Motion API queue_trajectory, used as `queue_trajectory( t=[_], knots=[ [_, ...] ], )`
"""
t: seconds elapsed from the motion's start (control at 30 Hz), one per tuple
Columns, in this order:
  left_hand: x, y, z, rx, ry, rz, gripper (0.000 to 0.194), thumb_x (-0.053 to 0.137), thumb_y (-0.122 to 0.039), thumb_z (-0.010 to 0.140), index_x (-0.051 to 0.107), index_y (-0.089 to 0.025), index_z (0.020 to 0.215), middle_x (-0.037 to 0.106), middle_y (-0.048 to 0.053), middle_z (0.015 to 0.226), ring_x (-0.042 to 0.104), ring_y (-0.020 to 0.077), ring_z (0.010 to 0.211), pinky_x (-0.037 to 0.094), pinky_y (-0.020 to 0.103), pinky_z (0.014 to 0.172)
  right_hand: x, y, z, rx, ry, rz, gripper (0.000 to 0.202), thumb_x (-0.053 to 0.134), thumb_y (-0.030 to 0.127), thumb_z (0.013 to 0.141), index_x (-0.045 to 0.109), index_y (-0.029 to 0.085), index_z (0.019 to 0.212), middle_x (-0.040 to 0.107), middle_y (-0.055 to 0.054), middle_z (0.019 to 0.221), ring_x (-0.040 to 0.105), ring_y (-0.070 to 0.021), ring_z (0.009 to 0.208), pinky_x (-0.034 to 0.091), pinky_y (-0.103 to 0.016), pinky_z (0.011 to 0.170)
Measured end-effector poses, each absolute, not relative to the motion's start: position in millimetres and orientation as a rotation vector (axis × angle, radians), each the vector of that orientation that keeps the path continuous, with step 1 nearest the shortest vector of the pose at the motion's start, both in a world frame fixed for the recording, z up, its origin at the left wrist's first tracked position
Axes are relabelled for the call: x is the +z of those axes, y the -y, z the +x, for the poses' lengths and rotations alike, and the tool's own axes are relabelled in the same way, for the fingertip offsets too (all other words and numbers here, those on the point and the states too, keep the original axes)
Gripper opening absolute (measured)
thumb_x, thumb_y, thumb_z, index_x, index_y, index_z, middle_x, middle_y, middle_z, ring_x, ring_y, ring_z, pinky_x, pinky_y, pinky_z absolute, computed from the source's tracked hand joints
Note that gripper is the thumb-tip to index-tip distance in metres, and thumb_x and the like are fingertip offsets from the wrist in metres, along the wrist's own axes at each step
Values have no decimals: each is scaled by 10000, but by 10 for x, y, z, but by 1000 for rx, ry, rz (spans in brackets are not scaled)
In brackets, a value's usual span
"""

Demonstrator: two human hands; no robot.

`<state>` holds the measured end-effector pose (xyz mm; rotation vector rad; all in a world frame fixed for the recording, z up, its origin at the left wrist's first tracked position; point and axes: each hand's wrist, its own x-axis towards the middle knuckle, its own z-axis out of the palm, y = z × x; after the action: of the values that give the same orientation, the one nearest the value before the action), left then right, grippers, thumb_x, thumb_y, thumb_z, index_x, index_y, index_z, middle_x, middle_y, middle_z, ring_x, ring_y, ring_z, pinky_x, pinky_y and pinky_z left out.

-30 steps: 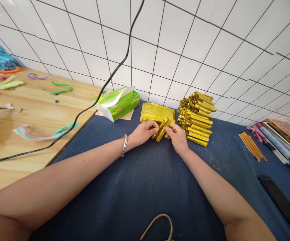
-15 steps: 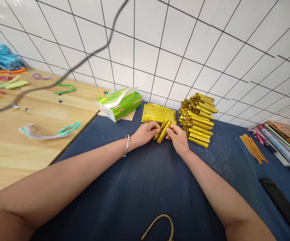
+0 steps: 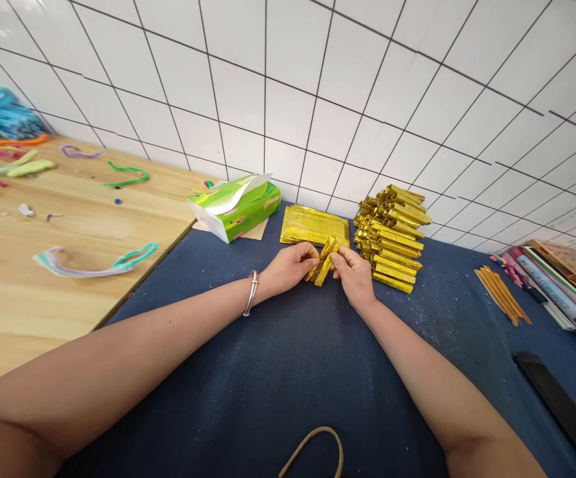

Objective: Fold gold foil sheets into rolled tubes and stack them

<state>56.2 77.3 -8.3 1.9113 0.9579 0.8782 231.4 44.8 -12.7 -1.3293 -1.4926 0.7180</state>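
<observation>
Between my two hands is a folded strip of gold foil paper [image 3: 324, 269], creased lengthwise and slanting up to the right. My left hand [image 3: 292, 265], with a silver bangle at the wrist, pinches its left side. On the right side, the thumb and fingers of my right hand [image 3: 352, 273] grip the same paper. Just behind the hands lies a flat stack of gold foil sheets [image 3: 315, 222]. A tall pile of folded gold paper strips [image 3: 395, 239] rises close to the right of my right hand.
A green tissue pack [image 3: 241, 207] stands behind my left hand. Pipe cleaners [image 3: 93, 262] and colourful craft bits lie on the wooden table [image 3: 59, 305]. At right are brown strips [image 3: 503, 295], books [image 3: 561, 292] and a black object [image 3: 557, 398]. A cord loop [image 3: 318, 431] lies in front.
The gold paper has shifted slightly between my fingers, its two halves a little further apart. A dark cord that crossed the upper left is out of view now.
</observation>
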Motion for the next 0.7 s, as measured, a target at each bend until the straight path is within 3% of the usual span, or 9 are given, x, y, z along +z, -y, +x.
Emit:
queue_trajectory(
  t=[0.1,0.3,0.7],
  knots=[
    [-77,-729,577,902,-940,1863,114,488,-256,807,528,-157,766,505,-35,663,440,77,596,357,190,562,-117,-425,2292,580,1506,-1404,473,490,423,835,487,190,1247,542,35,656,486,-93,500,428,-223,526],
    [-116,-673,618,996,-924,1680,124,519,-273,794,529,-150,778,496,-30,656,444,69,578,363,181,538,-108,-368,2238,196,1738,-1618,653,542,384,781,331,205,1373,642,-30,884,580,-153,669,464,-277,662],
    [-129,-687,611,920,-970,1765,131,515,-278,791,544,-153,764,523,-28,654,476,73,576,377,181,531,-147,-359,2231,173,1785,-1611,642,493,325,797,304,175,1393,642,-5,825,570,-136,641,461,-259,660]
  ],
)
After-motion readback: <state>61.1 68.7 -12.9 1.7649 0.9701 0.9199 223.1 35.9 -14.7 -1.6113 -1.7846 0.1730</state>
